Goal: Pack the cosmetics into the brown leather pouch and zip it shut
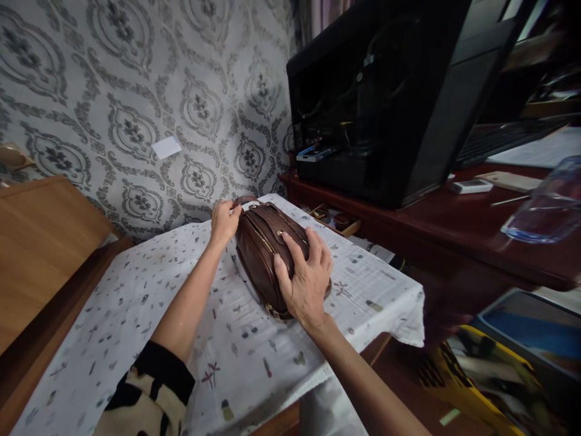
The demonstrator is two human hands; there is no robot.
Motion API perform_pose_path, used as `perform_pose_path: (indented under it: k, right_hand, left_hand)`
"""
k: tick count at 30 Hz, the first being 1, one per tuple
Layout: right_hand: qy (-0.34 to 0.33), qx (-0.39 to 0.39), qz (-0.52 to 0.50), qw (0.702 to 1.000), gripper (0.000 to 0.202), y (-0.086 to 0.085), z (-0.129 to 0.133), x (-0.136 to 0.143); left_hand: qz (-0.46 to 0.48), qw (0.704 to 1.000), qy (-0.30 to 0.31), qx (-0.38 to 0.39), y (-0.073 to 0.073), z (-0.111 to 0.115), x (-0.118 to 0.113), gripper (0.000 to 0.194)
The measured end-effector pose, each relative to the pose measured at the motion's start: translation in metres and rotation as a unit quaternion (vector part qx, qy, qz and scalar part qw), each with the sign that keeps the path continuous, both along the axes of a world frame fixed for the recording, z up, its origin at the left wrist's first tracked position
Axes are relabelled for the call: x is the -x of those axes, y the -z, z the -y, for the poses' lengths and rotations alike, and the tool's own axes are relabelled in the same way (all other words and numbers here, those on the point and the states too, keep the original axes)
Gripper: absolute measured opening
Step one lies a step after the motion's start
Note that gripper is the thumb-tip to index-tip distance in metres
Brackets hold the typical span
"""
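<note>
A brown leather bag [255, 257] with gold-coloured zips lies on the patterned white cloth [181, 303]. At its far end my left hand [226, 221] is closed, thumb and fingers pinching the bag beside its strap handle [246, 198]. Exactly which part is between those fingertips is partly hidden. My right hand [308, 278] lies over the bag's near right side, its fingers spread on the leather and the index fingertip close to a small metal stud. The bag's zips look shut, and its right side is mostly covered by this hand.
A black computer case [363, 109] stands on the dark red desk [499, 242] at right, near a clear bottle [544, 203]. Below it, a small drawer [349, 229] sits partly open. A yellow-and-black container [481, 375] is low at right. A wooden board [49, 242] borders the left.
</note>
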State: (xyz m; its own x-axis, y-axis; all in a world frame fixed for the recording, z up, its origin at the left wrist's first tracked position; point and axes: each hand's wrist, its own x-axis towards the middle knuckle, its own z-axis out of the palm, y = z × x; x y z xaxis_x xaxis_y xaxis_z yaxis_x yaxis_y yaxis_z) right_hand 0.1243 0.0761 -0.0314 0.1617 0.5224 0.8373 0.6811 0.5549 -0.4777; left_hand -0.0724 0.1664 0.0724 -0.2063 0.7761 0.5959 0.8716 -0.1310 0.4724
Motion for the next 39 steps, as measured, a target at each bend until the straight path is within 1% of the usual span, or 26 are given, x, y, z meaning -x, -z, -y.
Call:
perform_pose_path:
  k: [6,9,12,15,18,22,25,29,34,39]
  right_hand:
    - [-0.002,0.005,0.000,1.000,0.039,0.000,0.001,0.000]
    - [-0.003,0.004,-0.001,1.000,0.038,-0.001,0.001,0.000]
    - [-0.011,-0.005,0.004,1.000,0.038,-0.002,0.002,-0.002]
    - [-0.013,-0.002,0.013,1.000,0.038,-0.004,0.003,-0.004]
    - [-0.006,0.017,0.041,0.999,0.038,-0.009,0.007,-0.006]
    - [-0.002,0.033,0.078,0.996,0.037,-0.014,0.011,-0.006]
    - [-0.013,0.029,0.089,0.996,0.037,-0.015,0.010,-0.006]
    - [-0.022,0.008,0.094,0.995,0.037,-0.013,0.004,-0.007]
    - [-0.012,-0.002,0.074,0.997,0.035,-0.010,0.001,-0.005]
    - [-0.011,-0.003,0.082,0.997,0.036,-0.007,0.000,-0.005]
  left_hand:
    - [-0.009,1.000,0.027,0.010,-0.005,0.012,-0.008,0.032]
    - [-0.016,0.999,0.037,0.020,-0.011,0.012,-0.014,0.025]
    - [-0.018,0.998,0.054,0.034,-0.015,0.003,-0.024,0.008]
    - [-0.012,0.994,0.084,0.064,-0.013,-0.011,-0.036,0.020]
    - [-0.005,0.991,0.106,0.087,-0.005,-0.021,-0.044,0.023]
    - [0.003,0.990,0.109,0.088,0.004,-0.024,-0.043,0.019]
    - [0.017,0.990,0.112,0.080,0.005,-0.024,-0.040,0.015]
    - [0.050,0.989,0.120,0.064,0.002,-0.023,-0.039,0.010]
    - [0.110,0.985,0.126,0.053,-0.003,-0.023,-0.038,0.023]
    - [0.138,0.979,0.144,0.046,-0.009,-0.024,-0.043,0.019]
